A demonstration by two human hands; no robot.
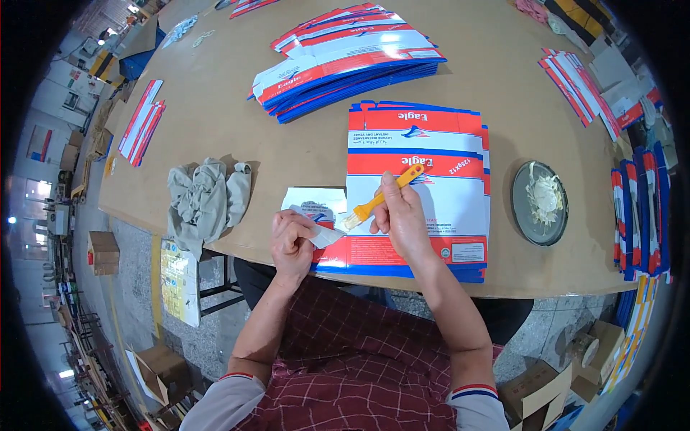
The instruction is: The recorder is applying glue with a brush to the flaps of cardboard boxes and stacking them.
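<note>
My right-hand neighbour's right hand (pixel 402 219) grips a yellow brush (pixel 369 206) above flat boxes (pixel 460 208). The left hand (pixel 292 243) pinches a white flap (pixel 327 236), just beside the bristles. Too much pale paste (pixel 545 199), from right of the right hand, could drip and smudge the boxes.
</note>
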